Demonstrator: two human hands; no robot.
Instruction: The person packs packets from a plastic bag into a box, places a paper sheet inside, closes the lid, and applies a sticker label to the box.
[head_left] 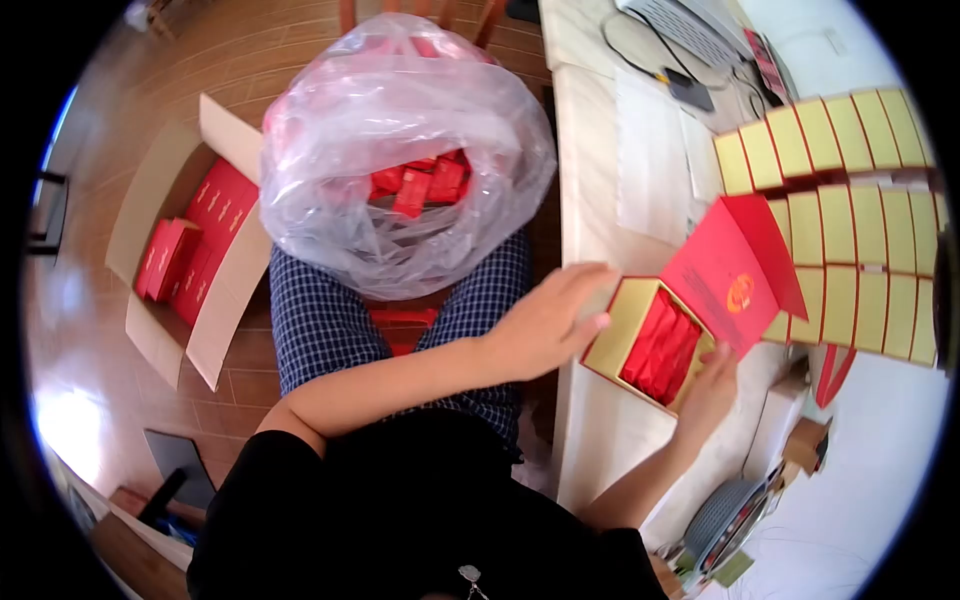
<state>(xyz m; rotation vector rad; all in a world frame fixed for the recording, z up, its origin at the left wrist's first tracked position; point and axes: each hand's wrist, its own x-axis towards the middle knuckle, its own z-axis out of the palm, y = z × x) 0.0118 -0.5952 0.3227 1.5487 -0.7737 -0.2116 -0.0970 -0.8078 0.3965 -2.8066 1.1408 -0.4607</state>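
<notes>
Right of centre, our right hand (708, 394) touches the rim of the open box (621, 322); we cannot tell how closed its grip is. Our left hand (540, 328) has a wide grip at the box's left side. Red packets (660, 350) lie inside; beyond, upper centre, sits a plastic bag (400, 110).

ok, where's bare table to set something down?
Strip of table between its edge and the white sheet; another patch bounded by the open box and right forearm. Crowded: rows of yellow boxes; left hand and right hand flank the open box.
</notes>
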